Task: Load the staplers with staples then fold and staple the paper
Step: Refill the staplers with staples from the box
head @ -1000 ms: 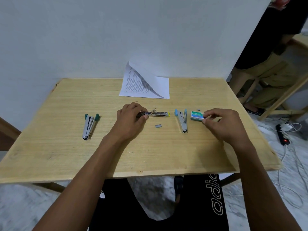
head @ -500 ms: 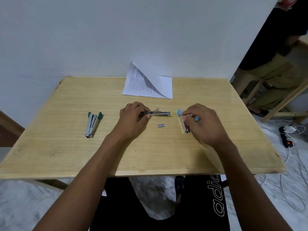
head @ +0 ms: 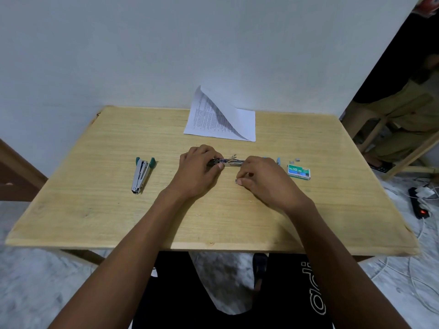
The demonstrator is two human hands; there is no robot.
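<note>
My left hand (head: 198, 170) grips the rear end of an opened metal stapler (head: 234, 162) lying at the table's middle, its magazine pointing right. My right hand (head: 261, 180) is just in front of that stapler, fingertips pinching a small grey staple strip (head: 238, 181) on the table. A blue-tipped stapler (head: 278, 160) is mostly hidden behind my right hand. A green stapler (head: 142, 174) lies at the left. The green staple box (head: 298, 172) sits at the right, with loose staple pieces (head: 296, 159) behind it. A printed paper (head: 221, 119), one corner curled up, leans at the wall.
The wooden table (head: 95, 210) stands against a white wall. Another person sits on a wooden stool (head: 370, 124) at the far right. A power strip (head: 419, 205) and cables lie on the floor to the right.
My right hand has moved left from the staple box, past the blue stapler, to the staple strip in front of the opened stapler. My left hand stays on that stapler.
</note>
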